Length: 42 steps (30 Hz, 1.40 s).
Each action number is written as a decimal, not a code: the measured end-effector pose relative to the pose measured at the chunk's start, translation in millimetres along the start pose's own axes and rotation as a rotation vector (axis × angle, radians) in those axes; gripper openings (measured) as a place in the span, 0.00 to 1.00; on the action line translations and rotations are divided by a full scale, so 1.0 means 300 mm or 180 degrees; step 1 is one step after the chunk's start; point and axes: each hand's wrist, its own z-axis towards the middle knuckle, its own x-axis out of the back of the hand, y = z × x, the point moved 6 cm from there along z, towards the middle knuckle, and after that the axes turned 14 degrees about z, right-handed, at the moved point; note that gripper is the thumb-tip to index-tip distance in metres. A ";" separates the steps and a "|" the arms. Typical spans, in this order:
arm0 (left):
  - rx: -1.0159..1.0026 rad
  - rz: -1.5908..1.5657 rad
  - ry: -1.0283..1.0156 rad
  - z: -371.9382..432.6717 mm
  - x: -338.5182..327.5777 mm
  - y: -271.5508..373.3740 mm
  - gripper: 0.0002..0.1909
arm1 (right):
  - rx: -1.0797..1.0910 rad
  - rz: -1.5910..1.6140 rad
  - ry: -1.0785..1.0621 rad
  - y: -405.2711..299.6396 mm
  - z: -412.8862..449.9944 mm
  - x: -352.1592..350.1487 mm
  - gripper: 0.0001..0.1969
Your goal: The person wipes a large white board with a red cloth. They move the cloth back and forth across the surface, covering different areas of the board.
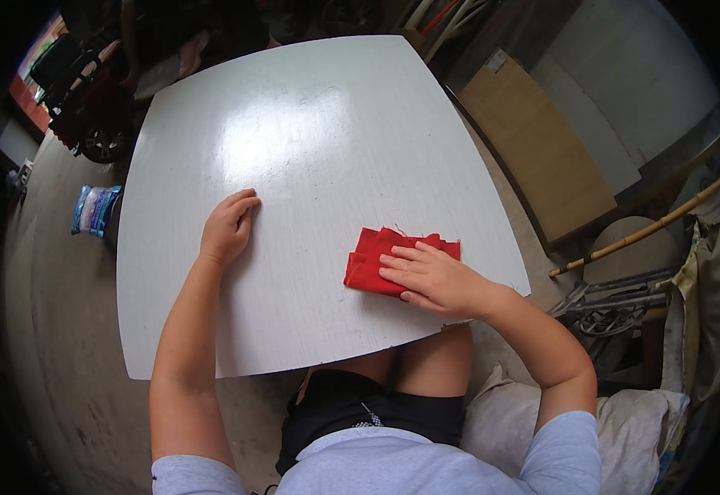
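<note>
A red cloth (369, 263), folded and frayed at its edges, lies on the right part of a white tabletop (310, 247) near its front edge. My right hand (437, 278) rests flat on the cloth's right side, fingers pointing left. Further left, my left hand (230, 226) rests on its side on the tabletop, fingers loosely curled with nothing visible in them. The tabletop is glossy, with a bright reflection and small specks.
On the floor at left lies a plastic-wrapped pack (95, 210); a wheeled vehicle (97, 117) stands behind it. At right are a leaning wooden board (539, 148), a bamboo pole (644, 232), a metal frame (620, 297) and pale sacks (632, 427). Part of a person shows at the far edge.
</note>
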 end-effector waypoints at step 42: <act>0.0013 0.0143 -0.0047 -0.004 0.001 -0.003 0.12 | -0.0064 -0.0786 0.1068 0.053 -0.016 -0.065 0.22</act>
